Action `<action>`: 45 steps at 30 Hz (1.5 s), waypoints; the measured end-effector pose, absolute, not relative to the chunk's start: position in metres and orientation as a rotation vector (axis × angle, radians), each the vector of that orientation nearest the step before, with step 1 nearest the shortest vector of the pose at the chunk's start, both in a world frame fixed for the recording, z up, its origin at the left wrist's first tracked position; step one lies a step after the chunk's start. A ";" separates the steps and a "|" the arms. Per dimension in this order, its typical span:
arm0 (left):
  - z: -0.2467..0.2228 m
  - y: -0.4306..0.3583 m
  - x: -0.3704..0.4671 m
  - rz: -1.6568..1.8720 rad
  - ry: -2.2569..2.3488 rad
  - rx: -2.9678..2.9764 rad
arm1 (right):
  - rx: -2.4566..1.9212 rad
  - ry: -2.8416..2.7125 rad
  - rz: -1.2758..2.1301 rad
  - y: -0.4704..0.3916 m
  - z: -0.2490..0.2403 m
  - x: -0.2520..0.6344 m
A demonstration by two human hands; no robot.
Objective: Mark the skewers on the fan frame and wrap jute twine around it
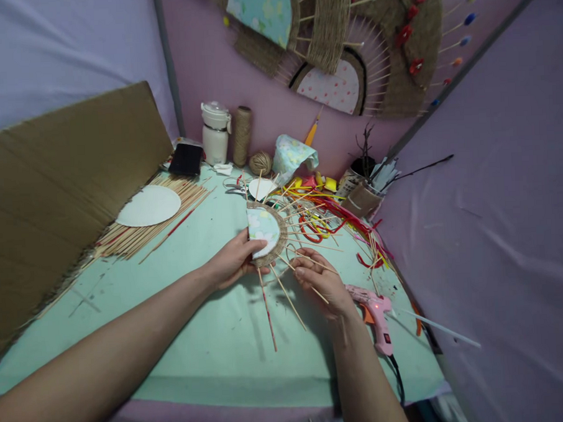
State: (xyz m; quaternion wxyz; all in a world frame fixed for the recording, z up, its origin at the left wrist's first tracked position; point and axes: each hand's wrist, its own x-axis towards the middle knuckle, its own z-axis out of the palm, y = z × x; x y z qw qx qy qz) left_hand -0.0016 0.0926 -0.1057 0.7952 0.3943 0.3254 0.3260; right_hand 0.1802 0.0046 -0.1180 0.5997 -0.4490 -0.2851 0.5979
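A half-round piece [265, 230] covered in light floral cloth has a twine-wrapped curved edge, from which thin wooden sticks [288, 298] fan out. My left hand [237, 259] grips its straight side low down, thumb on the cloth and fingers beneath. Just right of the lower edge, my right hand [319, 278] has its fingers closed on twine [290, 251], among the sticks. One stick passes by its fingers. A pink glue gun [377, 315] lies to the right of my right wrist.
Cardboard [75, 182] leans at the left beside a stick pile [170, 222] under a white oval. A phone [186, 159], white bottle [215, 133], twine spool [242, 137] and twine ball [261, 163] stand behind. Red-handled scissors [310, 229], coloured strips and a pot [362, 198] are at the right.
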 end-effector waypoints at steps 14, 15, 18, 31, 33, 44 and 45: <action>-0.108 0.096 -0.002 0.705 0.580 0.534 | -1.007 -0.661 1.454 0.004 -0.114 0.176; -0.108 0.098 -0.003 0.695 0.580 0.500 | -1.004 -0.652 1.464 0.005 -0.113 0.176; -0.110 0.102 -0.005 0.702 0.574 0.429 | -1.018 -0.620 1.447 0.008 -0.112 0.177; -0.105 0.098 -0.004 0.683 0.575 0.298 | -1.502 -0.818 0.802 -0.036 -0.116 0.183; -0.104 0.092 -0.001 0.639 0.585 0.289 | -1.527 -0.858 0.732 -0.039 -0.114 0.179; -0.100 0.081 -0.001 0.527 0.482 0.286 | -1.168 -0.960 0.874 -0.020 -0.108 0.139; -0.100 0.080 -0.002 0.514 0.462 0.293 | -1.173 -0.959 0.913 -0.017 -0.108 0.137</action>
